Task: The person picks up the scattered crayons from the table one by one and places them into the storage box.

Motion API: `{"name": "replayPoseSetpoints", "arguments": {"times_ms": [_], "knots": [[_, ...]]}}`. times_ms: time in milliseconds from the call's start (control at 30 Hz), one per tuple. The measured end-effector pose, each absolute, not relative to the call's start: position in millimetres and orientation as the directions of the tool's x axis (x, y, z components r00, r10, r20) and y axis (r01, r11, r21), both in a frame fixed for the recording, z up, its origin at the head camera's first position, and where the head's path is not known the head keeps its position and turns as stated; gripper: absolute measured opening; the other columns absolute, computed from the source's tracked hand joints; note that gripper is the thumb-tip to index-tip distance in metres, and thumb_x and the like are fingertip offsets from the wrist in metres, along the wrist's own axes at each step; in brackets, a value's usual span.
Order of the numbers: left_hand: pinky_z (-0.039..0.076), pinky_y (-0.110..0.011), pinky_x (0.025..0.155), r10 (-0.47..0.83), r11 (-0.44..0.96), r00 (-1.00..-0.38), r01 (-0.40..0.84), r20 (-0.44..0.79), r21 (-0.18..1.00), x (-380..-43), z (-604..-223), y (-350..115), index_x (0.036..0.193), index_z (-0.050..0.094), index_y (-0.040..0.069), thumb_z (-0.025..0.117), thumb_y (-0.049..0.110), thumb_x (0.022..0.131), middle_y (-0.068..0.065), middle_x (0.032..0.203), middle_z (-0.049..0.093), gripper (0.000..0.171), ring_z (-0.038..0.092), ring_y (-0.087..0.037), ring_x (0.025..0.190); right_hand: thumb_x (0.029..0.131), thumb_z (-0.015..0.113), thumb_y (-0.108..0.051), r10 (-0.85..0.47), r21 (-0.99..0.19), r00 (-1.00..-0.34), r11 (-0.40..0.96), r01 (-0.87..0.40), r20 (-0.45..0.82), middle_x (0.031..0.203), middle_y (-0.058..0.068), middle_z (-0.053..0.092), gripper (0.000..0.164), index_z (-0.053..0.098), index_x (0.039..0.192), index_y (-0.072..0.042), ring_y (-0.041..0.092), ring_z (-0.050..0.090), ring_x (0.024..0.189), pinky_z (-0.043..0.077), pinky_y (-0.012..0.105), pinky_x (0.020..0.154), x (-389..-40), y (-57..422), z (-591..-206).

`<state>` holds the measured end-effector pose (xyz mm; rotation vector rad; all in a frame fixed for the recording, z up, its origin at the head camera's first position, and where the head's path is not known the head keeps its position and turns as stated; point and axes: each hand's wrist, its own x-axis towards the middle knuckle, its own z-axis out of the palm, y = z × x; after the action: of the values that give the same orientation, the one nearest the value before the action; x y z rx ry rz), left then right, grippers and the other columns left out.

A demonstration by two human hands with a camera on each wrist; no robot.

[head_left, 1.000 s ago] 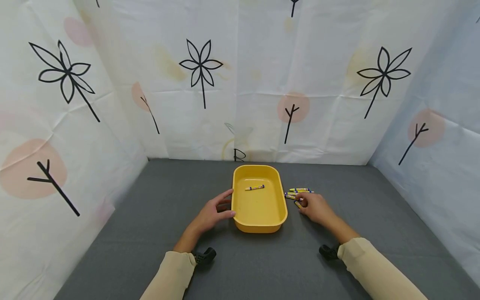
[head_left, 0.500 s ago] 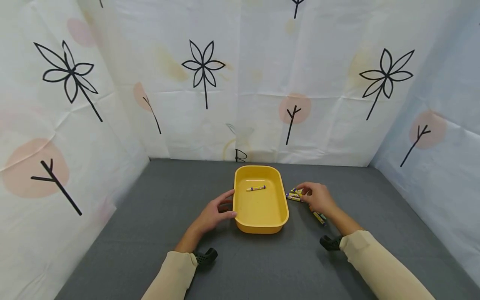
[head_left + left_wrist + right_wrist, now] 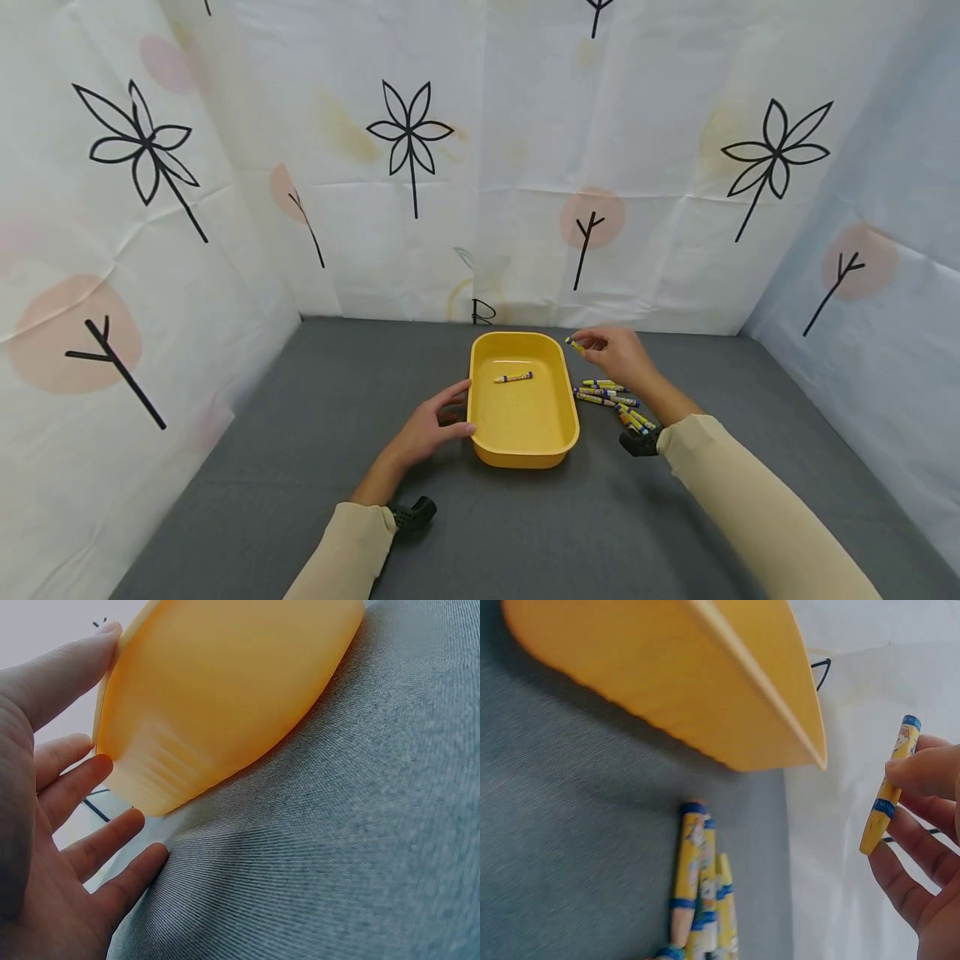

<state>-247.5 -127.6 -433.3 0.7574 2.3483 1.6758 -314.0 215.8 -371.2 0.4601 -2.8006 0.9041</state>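
My right hand [image 3: 618,354] pinches a yellow crayon [image 3: 891,784] with blue bands between thumb and fingers, raised beside the far right corner of a yellow plastic bin [image 3: 525,429]. My left hand [image 3: 427,429] touches the bin's left side; in the left wrist view its thumb [image 3: 82,664] lies at the rim and the fingers are spread, fairly straight, along the wall. One crayon [image 3: 513,377] lies inside the bin toward its far end. Several more crayons [image 3: 603,396] lie in a loose pile on the table, right of the bin and under the right forearm.
A grey cloth-covered table [image 3: 360,367] carries everything. White fabric walls [image 3: 517,167] printed with flowers and twigs enclose it at the back and both sides. Dark wrist-worn devices [image 3: 412,512] sit by each sleeve cuff.
From the crayon pile, my right hand has picked up a crayon and lifted it away, up toward the bin's far right corner. The left hand has stayed at the bin's side.
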Motion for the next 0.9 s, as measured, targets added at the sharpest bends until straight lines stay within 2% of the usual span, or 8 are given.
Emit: {"name": "replayPoseSetpoints", "arguments": {"times_ms": [333, 533, 833, 900], "knots": [[0.034, -0.058, 0.106, 0.482, 0.250, -0.861, 0.312, 0.161, 0.917, -248, -435, -128, 0.151, 0.032, 0.003, 0.067, 0.013, 0.092, -0.019, 0.153, 0.033, 0.070, 0.036, -0.043, 0.134, 0.093, 0.064, -0.005, -0.317, -0.561, -0.924, 0.735, -0.381, 0.212, 0.109, 0.013, 0.064, 0.028, 0.068, 0.121, -0.005, 0.029, 0.059, 0.096, 0.052, 0.044, 0.081, -337, 183, -361], [0.033, -0.058, 0.106, 0.487, 0.238, -0.855, 0.327, 0.179, 0.915, -249, -435, -128, 0.151, 0.032, 0.002, 0.067, 0.013, 0.092, -0.020, 0.153, 0.032, 0.070, 0.036, -0.044, 0.134, 0.094, 0.062, -0.001, -0.340, -0.587, -0.930, 0.727, -0.356, 0.143, 0.107, 0.014, 0.065, 0.026, 0.069, 0.119, -0.005, 0.030, 0.059, 0.098, 0.052, 0.042, 0.083, -344, 159, -359], [0.034, -0.057, 0.106, 0.478, 0.244, -0.862, 0.317, 0.171, 0.917, -249, -435, -126, 0.151, 0.033, 0.005, 0.066, 0.010, 0.092, -0.018, 0.153, 0.033, 0.068, 0.037, -0.040, 0.135, 0.094, 0.060, 0.001, -0.364, -0.548, -0.924, 0.752, -0.365, 0.117, 0.103, 0.010, 0.064, 0.025, 0.072, 0.114, -0.008, 0.027, 0.059, 0.097, 0.051, 0.040, 0.084, -355, 135, -377], [0.034, -0.057, 0.106, 0.477, 0.241, -0.862, 0.315, 0.170, 0.918, -250, -436, -127, 0.151, 0.033, 0.003, 0.065, 0.008, 0.092, -0.019, 0.153, 0.033, 0.068, 0.037, -0.040, 0.134, 0.094, 0.060, 0.002, -0.374, -0.543, -0.921, 0.753, -0.372, 0.111, 0.104, 0.010, 0.064, 0.025, 0.072, 0.114, -0.008, 0.027, 0.059, 0.097, 0.051, 0.040, 0.085, -356, 129, -381]]}}
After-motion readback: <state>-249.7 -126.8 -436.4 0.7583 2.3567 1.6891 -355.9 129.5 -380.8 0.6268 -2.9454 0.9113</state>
